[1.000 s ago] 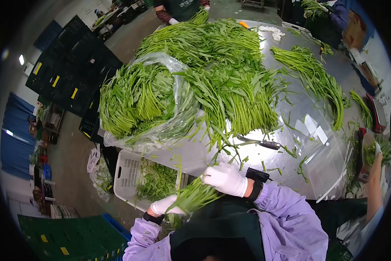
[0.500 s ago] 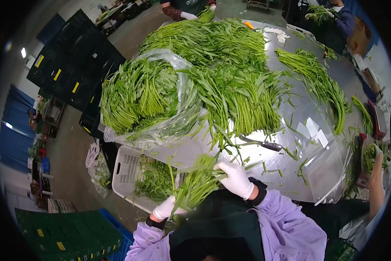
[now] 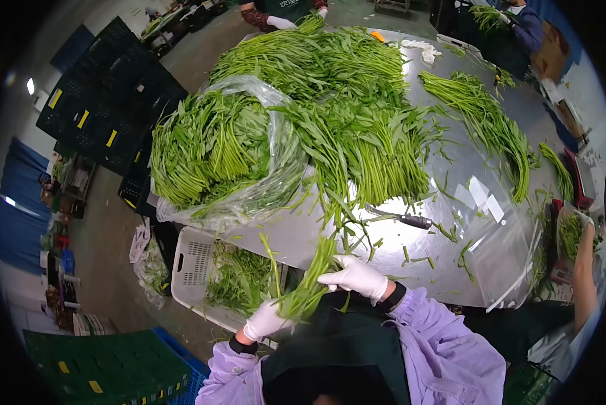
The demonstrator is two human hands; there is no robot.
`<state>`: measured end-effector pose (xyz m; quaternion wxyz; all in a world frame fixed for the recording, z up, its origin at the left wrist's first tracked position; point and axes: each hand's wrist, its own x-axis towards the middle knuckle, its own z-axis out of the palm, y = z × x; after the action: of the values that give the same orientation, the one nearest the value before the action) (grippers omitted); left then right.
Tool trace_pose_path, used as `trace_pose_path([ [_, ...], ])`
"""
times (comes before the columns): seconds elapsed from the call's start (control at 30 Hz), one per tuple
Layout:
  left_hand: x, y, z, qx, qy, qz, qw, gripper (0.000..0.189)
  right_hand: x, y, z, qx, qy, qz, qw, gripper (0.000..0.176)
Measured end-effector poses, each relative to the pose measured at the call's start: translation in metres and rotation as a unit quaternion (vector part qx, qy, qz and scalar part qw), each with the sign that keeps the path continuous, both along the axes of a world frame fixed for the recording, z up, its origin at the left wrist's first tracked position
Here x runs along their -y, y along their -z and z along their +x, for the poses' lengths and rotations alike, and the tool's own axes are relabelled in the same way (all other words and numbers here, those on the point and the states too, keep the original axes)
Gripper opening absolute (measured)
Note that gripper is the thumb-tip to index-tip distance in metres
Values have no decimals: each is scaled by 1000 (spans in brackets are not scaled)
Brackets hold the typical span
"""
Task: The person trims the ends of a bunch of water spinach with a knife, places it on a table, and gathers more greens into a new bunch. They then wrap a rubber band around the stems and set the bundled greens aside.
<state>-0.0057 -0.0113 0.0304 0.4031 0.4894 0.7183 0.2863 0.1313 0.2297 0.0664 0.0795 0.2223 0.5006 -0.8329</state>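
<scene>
A bunch of green leafy stems is held upright in front of my body, between both gloved hands. My left hand wraps round its lower left part, and one stalk stands apart above it. At the bunch's right side, my right hand has its fingers closed on some stems. Beyond my hands, a large pile of greens covers the metal table. A clear plastic bag full of greens lies left of the pile. A dark-handled knife rests near the pile's cut stems.
Below the table edge at left is a white crate with loose greens. Dark stacked crates stand farther left. More greens lie at the table's right. Co-workers' gloved hands show across the table and at the right.
The bunch has turned more upright between my hands. My right hand has shifted slightly left and down, and my left hand slightly right. The whole view has moved slightly.
</scene>
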Motion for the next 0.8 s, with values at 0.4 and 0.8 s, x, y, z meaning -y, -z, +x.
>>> trace_pose_path([
  [0.4, 18, -4, -15, 270, -25, -80, 959, 40, -11, 34, 15, -40, -86, -162, 982, 26],
  [0.8, 26, -17, -24, 331, -109, -27, 937, 51, -85, 12, 33, -114, 110, 191, 969, 20],
])
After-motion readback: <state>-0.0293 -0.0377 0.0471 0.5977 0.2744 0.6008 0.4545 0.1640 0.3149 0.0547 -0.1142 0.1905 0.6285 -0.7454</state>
